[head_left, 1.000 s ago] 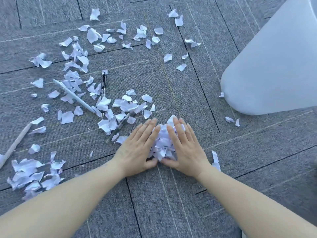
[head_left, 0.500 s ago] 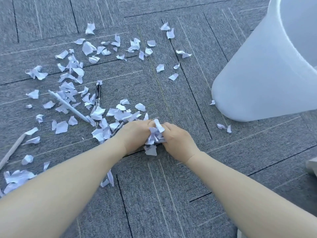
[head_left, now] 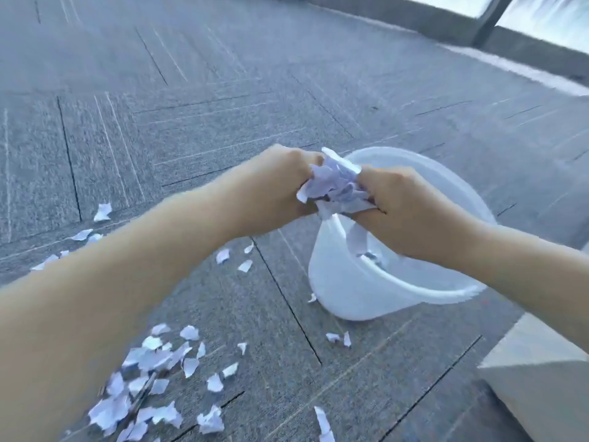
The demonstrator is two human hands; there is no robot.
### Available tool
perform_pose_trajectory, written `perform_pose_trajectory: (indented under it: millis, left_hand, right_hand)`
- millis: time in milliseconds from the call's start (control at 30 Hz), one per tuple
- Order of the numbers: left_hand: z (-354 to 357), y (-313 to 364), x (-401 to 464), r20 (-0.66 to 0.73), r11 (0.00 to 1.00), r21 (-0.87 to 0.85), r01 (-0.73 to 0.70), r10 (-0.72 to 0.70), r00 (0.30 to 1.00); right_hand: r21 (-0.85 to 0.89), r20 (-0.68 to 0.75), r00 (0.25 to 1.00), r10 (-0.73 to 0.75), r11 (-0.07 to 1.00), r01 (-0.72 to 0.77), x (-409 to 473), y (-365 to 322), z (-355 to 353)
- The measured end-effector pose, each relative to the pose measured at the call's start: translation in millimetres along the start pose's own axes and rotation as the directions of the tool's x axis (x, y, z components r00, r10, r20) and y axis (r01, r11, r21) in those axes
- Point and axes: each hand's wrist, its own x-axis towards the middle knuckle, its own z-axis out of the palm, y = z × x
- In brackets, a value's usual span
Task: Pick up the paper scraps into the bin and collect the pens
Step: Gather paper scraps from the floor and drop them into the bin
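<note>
Above round translucent bin [head_left: 344, 291], crumpled paper scraps [head_left: 334, 189] between curled hands.

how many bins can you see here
1. The translucent white plastic bin stands on the grey carpet, right of centre, under the bunch of paper scraps held in both hands. None other shows.

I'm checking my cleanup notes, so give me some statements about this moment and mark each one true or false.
1. Both hands, left hand and right hand, hold one bunch of paper scraps. True.
2. The bunch is above the white bin. True.
3. The bin lies tipped on its side. False: it stands upright, its mouth open upward.
4. The carpet has no scraps left on it. False: loose scraps remain at lower left.
5. The right hand holds a pen. False: it holds only paper.
</note>
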Motion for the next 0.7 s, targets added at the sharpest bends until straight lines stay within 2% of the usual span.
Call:
perform_pose_trajectory:
  millis: [67,133,200,300,400,467,533,633,700]
  left_hand:
    - [-0.8,19.1,46.1,0.055,0.997,-0.076,0.011,-0.007,0.998]
    - [11.2,31.8,82.0,0.099,0.99,-0.134,0.052,-0.038,0.994]
    - [35.3,37.9,108.8,0.148,0.993,-0.068,0.098,-0.087,0.985]
    - [77.6,41.3,128.0,0.25,0.971,0.097,0.217,-0.235,0.939]
    - [112.2,35.6,132.2,0.315,0.936,0.051,0.348,-0.346,0.884]
    - [123.8,34.0,130.5,0.351,0.914,0.054,0.401,-0.394,0.85]
    - [127.0,31.9,129.0,0.383,0.912,0.121,0.392,-0.407,0.829]
    - [119.3,29.9,123.6,0.34,0.914,0.102,0.393,-0.403,0.849]
    - [107.6,32.0,112.8,0.215,0.932,0.012,0.361,-0.355,0.91]
  right_hand:
    - [-0.02,-0.004,0.996,0.087,0.996,-0.087,-5.9,18.7,-39.5]
    - [0.048,-0.001,0.981,0.193,0.98,-0.193,-15.0,38.7,-60.8]
    - [0.065,0.03,0.953,0.3,0.951,-0.302,-24.0,64.1,-65.6]
    - [0.026,0.097,0.894,0.438,0.897,-0.442,-31.4,97.3,-51.1]
    - [0.067,0.135,0.848,0.513,0.849,-0.524,-35.3,113.3,-31.7]
    - [-0.045,0.185,0.81,0.556,0.829,-0.558,-35.4,117.5,-25.3]
    - [-0.213,0.208,0.785,0.584,0.81,-0.547,-33.1,123.1,-21.2]
    - [-0.255,0.177,0.78,0.6,0.794,-0.552,-25.9,116.5,-20.9]
    - [-0.207,0.054,0.836,0.547,0.825,-0.526,-20.0,99.1,-23.7]
